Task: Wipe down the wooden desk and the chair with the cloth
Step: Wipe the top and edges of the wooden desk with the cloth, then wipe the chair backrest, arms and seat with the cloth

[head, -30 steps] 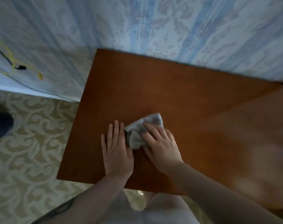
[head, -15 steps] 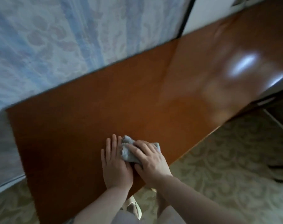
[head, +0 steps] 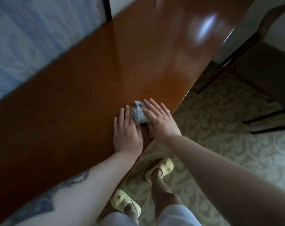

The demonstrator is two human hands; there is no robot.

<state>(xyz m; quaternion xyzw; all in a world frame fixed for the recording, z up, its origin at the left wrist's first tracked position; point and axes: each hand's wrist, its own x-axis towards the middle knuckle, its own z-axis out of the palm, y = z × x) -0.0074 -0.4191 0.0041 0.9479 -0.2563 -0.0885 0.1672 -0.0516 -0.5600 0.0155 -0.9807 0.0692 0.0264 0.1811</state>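
Both hands flat — right hand [head: 161,121] pressing bunched cloth [head: 139,115], left hand [head: 126,132] on desk [head: 73,103]

Two hands [head: 128,132], one cloth [head: 139,115], one desk [head: 73,103], one chair [head: 260,67], two slippers [head: 161,168].

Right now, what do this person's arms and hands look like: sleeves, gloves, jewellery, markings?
Both arms are bare to the frame edge, with no sleeves in view. The left hand and right hand wear no gloves, and no rings or watch show. The left forearm carries a large dark blue-grey tattoo; the right forearm shows no marking.
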